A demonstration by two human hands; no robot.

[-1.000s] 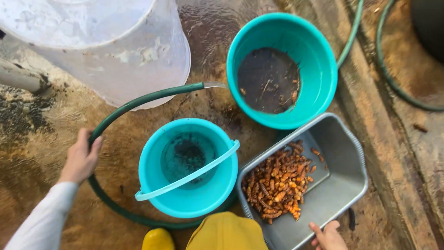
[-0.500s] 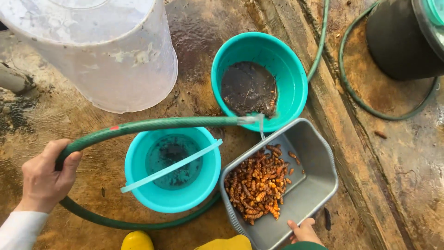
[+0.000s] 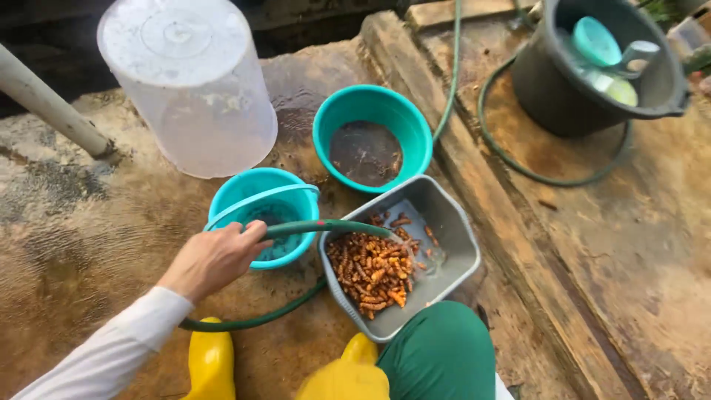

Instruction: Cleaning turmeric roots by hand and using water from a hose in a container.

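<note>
The left hand [image 3: 215,259], now gripping the green rubber hose [image 3: 326,227], has swung its nozzle over the grey plastic tub [image 3: 452,222] of orange roots [image 3: 370,270]; the right hand is hidden.

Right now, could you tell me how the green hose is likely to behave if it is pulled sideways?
The green hose curves in loops, so it is probably flexible yet springy. Held by the left hand over the grey tub, its wet end would likely swing and spray.

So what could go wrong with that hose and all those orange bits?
The left hand aims the hose into the grey tub. The spray might wash orange roots over the low rim. The hose also loops on the wet ground by the yellow boots, so tripping seems possible.
</note>
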